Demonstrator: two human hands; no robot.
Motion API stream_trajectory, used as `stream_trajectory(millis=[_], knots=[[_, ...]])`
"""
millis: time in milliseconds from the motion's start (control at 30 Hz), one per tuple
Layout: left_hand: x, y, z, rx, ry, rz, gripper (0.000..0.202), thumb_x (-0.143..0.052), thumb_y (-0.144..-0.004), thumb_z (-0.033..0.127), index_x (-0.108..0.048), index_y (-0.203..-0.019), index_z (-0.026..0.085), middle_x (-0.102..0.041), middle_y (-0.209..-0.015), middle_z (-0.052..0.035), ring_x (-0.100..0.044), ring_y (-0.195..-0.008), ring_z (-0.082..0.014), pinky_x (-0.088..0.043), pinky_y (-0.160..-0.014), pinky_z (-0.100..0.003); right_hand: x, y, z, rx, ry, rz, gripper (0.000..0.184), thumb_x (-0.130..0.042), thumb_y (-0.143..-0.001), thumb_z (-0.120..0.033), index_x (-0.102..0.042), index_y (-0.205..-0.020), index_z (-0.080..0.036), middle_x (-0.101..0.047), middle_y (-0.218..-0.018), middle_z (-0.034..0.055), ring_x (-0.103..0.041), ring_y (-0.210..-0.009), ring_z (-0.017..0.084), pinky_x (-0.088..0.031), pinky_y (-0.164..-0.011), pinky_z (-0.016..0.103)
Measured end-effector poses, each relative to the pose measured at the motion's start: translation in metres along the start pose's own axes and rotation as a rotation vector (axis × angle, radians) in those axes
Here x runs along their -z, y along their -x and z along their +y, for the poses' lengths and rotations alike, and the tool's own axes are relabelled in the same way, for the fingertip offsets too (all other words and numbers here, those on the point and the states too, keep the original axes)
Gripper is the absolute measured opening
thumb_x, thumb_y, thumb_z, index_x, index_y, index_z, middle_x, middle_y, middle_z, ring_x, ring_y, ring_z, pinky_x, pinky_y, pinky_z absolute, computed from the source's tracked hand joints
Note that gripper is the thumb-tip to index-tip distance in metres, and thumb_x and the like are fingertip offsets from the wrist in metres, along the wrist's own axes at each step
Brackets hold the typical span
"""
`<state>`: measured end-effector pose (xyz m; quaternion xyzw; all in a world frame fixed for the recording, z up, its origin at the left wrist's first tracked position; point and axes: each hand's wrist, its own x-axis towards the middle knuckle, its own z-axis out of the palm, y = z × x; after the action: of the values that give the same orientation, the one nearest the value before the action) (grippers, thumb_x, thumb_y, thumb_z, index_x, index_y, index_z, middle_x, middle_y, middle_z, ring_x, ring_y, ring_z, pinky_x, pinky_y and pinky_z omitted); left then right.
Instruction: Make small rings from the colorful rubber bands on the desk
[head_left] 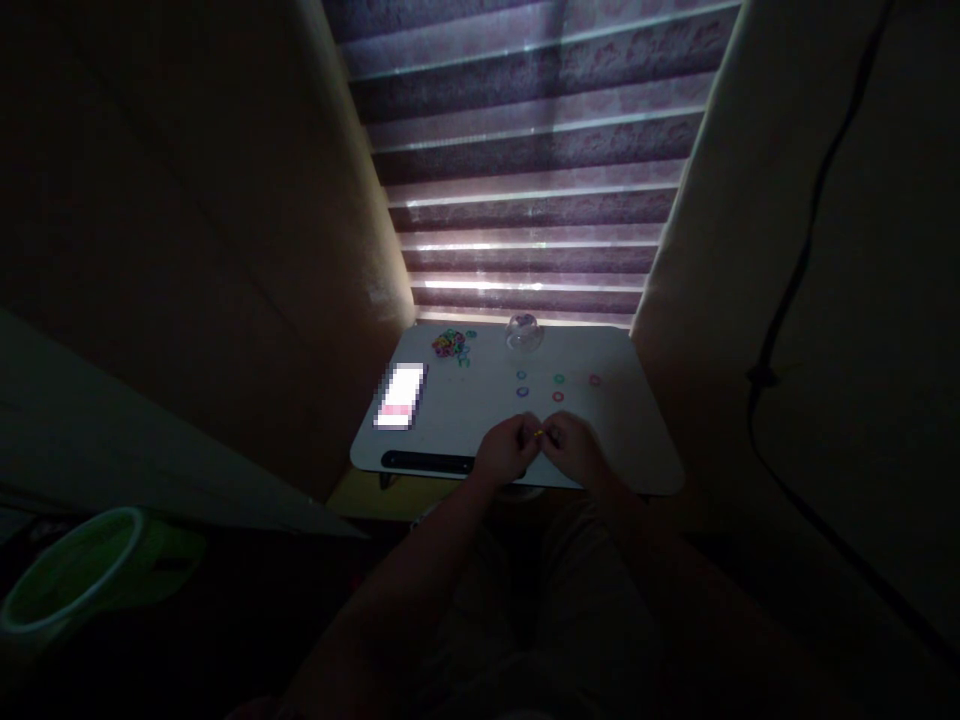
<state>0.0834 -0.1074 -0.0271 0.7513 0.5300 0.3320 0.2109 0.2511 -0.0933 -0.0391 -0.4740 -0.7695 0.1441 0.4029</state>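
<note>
My left hand [508, 447] and my right hand [574, 447] meet over the near edge of a small white table [465, 410]. Both pinch a tiny yellow band [538, 433] between their fingertips. Just beyond the hands lie several small coloured rings [558, 380] spread on the tabletop. A heap of mixed coloured bands [448, 343] sits at the far left corner.
A lit phone [401, 395] lies flat on the table's left side. A clear round bowl [523, 332] stands at the far edge under striped window blinds. A green tub [82, 575] is low on the left. A dark cable [780, 330] hangs on the right.
</note>
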Motion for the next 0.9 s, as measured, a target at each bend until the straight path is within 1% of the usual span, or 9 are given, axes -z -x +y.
stream_trajectory(millis=[233,467,633,900], knots=[[-0.0016,-0.0004,-0.0015,-0.008,-0.004,0.015,0.014,-0.062,-0.084,0.031,-0.062,-0.087,0.017,-0.063,-0.075,0.0003,-0.052,-0.064,-0.0117,-0.037,-0.06,-0.022,0.0012,-0.0009,-0.0019,-0.001,0.014,-0.004,0.004,-0.058,-0.074,-0.018,-0.056,-0.071,-0.02,-0.055,-0.066,0.0002,-0.049,-0.061,0.014,-0.035,-0.058,0.025],[-0.0005,0.0001,-0.0015,0.0,-0.013,-0.004,0.016,-0.062,-0.084,0.033,-0.062,-0.089,0.018,-0.063,-0.074,0.0004,-0.053,-0.065,-0.0124,-0.036,-0.059,-0.023,0.0006,-0.0006,-0.0013,-0.005,-0.004,-0.013,0.004,-0.059,-0.074,-0.018,-0.057,-0.071,-0.02,-0.056,-0.067,0.0005,-0.05,-0.061,0.014,-0.035,-0.057,0.025],[-0.0006,0.0002,-0.0014,-0.019,0.01,0.005,0.013,-0.062,-0.084,0.03,-0.063,-0.089,0.018,-0.063,-0.074,0.0005,-0.053,-0.064,-0.0118,-0.038,-0.061,-0.022,-0.0008,-0.0004,-0.0005,-0.007,0.005,0.005,0.005,-0.058,-0.074,-0.018,-0.056,-0.07,-0.02,-0.054,-0.065,-0.0001,-0.049,-0.061,0.014,-0.035,-0.057,0.025],[-0.0009,0.0002,-0.001,-0.018,0.024,0.006,0.015,-0.062,-0.085,0.033,-0.063,-0.089,0.018,-0.062,-0.073,0.0007,-0.053,-0.063,-0.0116,-0.038,-0.061,-0.022,0.0002,-0.0002,-0.0006,0.002,-0.001,-0.005,0.004,-0.059,-0.073,-0.018,-0.056,-0.072,-0.02,-0.056,-0.067,0.0,-0.05,-0.062,0.014,-0.036,-0.058,0.025]])
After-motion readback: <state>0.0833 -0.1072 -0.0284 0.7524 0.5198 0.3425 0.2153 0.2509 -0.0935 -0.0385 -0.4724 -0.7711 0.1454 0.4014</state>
